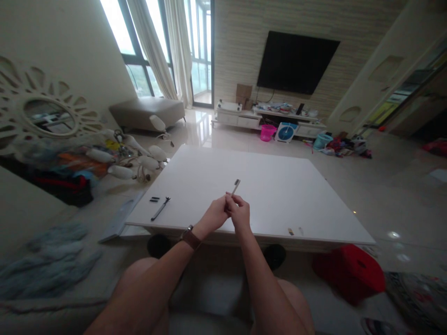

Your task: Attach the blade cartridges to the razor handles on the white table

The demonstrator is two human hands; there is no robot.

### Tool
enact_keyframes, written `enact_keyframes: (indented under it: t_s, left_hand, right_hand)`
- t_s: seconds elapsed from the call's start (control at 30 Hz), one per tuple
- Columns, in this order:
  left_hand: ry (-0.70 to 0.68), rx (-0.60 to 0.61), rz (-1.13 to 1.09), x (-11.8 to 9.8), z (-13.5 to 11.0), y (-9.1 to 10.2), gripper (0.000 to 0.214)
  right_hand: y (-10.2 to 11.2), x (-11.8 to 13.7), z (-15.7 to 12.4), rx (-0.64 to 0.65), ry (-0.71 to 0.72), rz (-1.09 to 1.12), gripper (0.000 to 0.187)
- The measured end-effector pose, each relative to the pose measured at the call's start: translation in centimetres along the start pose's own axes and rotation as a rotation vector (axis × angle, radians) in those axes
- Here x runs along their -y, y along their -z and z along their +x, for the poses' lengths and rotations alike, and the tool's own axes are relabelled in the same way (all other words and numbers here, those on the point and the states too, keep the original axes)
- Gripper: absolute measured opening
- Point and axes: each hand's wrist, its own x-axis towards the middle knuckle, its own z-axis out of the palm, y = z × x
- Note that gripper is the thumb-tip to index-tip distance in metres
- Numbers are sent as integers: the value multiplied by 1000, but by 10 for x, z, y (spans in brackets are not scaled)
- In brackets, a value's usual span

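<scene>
My left hand and my right hand meet over the near part of the white table, fingers closed together. A slim toothbrush with a pale handle and dark bristles sticks up and away from between them. Its lower end is hidden by my fingers. On the table to the left lies a long dark-grey tool with a forked-looking head, beside two small black pieces. Near the front edge at right are a small yellow-and-dark piece and a small clear piece.
A red stool-like object stands by the table's near right corner. A lamp with several white shades is close to the left edge. Beyond the table are a pink basket, a blue-and-white fan and a TV cabinet.
</scene>
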Motion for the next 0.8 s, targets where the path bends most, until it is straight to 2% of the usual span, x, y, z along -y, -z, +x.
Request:
enact_keyframes:
  t_s: [0.07,0.13,0.2,0.27,0.33,0.43,0.5,0.57,0.8]
  left_hand:
    - [57,39,-35,4,-2,0,29]
    - [122,43,-78,10,-4,3,33]
    - [175,-14,-129,16,-5,8,34]
    - [208,-96,-240,19,-5,14,33]
    - [224,-147,-431,19,-2,18,35]
    - [191,-183,-685,13,3,20,40]
    - [136,-197,-713,8,7,18,41]
    - [83,-198,-687,4,10,16,39]
    - [19,-213,-665,3,14,15,32]
  right_hand:
    - [2,0,2,-111,26,48,36]
    - [7,2,5,-281,75,102,37]
    - [14,6,8,-433,107,182,36]
    - [19,8,10,-487,82,261,34]
    - [20,9,10,-424,-2,293,32]
    - [14,10,6,-200,-193,297,34]
    - [8,11,2,-74,-278,339,37]
    - [3,15,0,-6,-307,402,38]
    - [0,24,-2,76,-285,493,38]
